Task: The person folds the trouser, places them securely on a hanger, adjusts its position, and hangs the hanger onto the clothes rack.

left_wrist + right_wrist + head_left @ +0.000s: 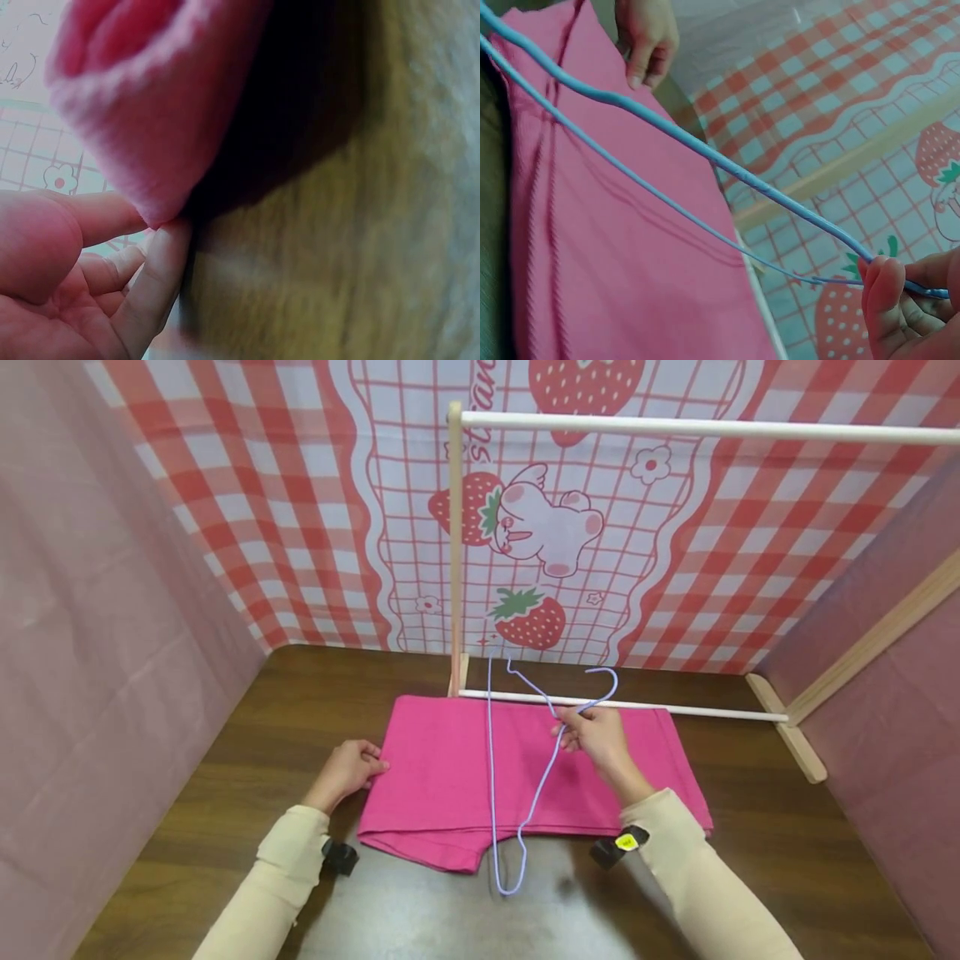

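Note:
A pair of folded pink trousers (442, 768) lies flat on the wooden table, legs toward the right and the crotch point at the lower left. My left hand (348, 772) pinches the left edge of the trousers between thumb and fingers; the left wrist view shows the folded cloth edge (150, 142) at the fingertips. In my right hand (600, 739) is a lavender wire hanger (491, 760), gripped just below its hook. Tilted over the trousers, the hanger has one end hanging past their front edge. The right wrist view shows its wire (735, 171) crossing above the pink cloth.
Behind the trousers stands a rack with a white top rail (675, 427), wooden posts (456, 552) and a low white rail (720, 714). A strawberry-print checked curtain (300, 510) hangs at the back. Pinkish cloth walls (112, 610) border both sides of the table (195, 827).

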Demonstrator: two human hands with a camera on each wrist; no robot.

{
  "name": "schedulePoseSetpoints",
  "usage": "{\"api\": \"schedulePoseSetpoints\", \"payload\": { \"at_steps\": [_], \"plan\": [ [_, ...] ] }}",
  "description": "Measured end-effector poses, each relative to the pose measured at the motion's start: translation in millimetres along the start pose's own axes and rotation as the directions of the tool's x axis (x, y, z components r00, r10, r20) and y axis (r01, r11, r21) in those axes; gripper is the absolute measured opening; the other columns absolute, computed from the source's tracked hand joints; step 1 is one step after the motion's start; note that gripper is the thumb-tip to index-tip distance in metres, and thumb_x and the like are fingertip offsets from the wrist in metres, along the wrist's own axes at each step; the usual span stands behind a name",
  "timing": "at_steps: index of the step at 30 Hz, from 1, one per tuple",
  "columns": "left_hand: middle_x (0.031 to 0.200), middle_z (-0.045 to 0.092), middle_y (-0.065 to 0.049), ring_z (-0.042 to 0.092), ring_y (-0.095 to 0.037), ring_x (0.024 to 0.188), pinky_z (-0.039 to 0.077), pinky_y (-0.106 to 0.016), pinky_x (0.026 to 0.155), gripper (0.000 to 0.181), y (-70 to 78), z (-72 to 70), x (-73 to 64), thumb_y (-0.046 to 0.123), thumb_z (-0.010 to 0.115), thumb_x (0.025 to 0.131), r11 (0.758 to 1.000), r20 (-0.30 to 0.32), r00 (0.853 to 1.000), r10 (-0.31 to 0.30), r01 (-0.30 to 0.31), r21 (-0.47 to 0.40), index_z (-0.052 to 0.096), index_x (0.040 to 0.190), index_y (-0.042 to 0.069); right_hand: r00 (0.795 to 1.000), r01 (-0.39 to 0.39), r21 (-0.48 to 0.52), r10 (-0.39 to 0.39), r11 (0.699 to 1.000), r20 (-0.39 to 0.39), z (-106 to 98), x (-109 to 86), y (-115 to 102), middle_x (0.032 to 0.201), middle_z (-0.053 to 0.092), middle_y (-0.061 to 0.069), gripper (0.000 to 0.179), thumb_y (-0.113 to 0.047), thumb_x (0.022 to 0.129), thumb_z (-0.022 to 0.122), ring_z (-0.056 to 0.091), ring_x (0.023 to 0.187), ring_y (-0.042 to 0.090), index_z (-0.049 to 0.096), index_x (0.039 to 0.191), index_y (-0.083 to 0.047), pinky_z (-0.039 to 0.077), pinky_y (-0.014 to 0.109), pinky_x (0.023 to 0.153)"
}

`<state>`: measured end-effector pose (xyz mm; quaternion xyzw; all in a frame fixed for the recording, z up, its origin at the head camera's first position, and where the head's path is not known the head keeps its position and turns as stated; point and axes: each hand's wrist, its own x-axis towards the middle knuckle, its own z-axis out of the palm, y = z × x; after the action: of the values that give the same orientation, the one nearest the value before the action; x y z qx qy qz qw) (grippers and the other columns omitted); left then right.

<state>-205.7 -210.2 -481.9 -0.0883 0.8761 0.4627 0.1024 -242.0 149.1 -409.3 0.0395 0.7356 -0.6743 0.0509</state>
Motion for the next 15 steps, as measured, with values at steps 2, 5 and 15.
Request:
{"api": "schedulePoseSetpoints", "payload": {
  "at_steps": [2,5,15],
  "plan": [
    [0.093,0.070,-0.024,0.065,-0.013,0.064,0.059,-0.031,0.060,0.023,0.4,-0.3,0.1,0.004,0.067,0.089,1.000,-0.002,1.000,-0.002,0.002,-0.004,0.059,0.104,-0.013,1.000,-0.013,0.009,0.013,1.000,-0.012,7,-2.0,2,0.057,0.067,-0.001,0.022,-0.005,0.096,0.057,0.056,0.042,0.003,0.061,0.097,0.016,0.049,0.018,0.043],
    [0.093,0.070,-0.025,0.064,-0.012,0.064,0.059,-0.031,0.060,0.023,0.9,-0.7,0.2,0.003,0.067,0.089,1.000,-0.003,1.000,-0.002,0.002,-0.011,0.059,0.104,-0.013,0.999,-0.029,0.015,0.029,0.999,-0.021,17,-5.3,6,0.058,0.067,0.002,0.027,-0.006,0.096,0.056,0.055,0.042,0.004,0.060,0.102,0.020,0.049,0.018,0.043],
    [0.092,0.070,-0.025,0.065,-0.013,0.064,0.059,-0.031,0.060,0.024,1.0,0.2,0.3,0.004,0.067,0.089,1.000,0.002,1.000,0.004,-0.004,-0.006,0.059,0.104,-0.013,0.999,0.006,-0.102,-0.010,0.995,-0.033,41,-12.3,20,0.065,0.070,0.015,0.030,-0.005,0.097,0.054,0.056,0.040,0.004,0.060,0.108,0.023,0.051,0.021,0.043]
  ]
}}
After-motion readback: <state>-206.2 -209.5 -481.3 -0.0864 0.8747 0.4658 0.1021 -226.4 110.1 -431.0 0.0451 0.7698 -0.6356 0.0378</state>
